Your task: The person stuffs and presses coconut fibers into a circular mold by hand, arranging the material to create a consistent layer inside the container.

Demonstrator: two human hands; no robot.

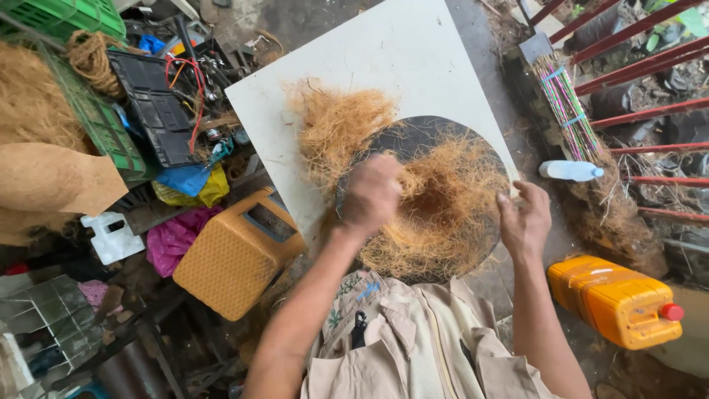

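Observation:
A mass of tan coconut fibre [443, 214] is packed into a round dark mould [421, 137] that rests on a white board [399, 59]. More loose fibre [336, 125] lies on the board to the left of the mould. My left hand [371, 193] is curled into the fibre at the mould's left side, gripping a tuft. My right hand [526, 220] hovers at the mould's right edge, fingers apart, touching the fibre rim.
An orange jerrycan with a red cap [617, 301] lies at the right. A clear plastic bottle [570, 171] and a bundle of coloured sticks [565, 103] are beyond it. An orange stool [233, 255], green crates [88, 103] and fibre heaps [29, 103] crowd the left.

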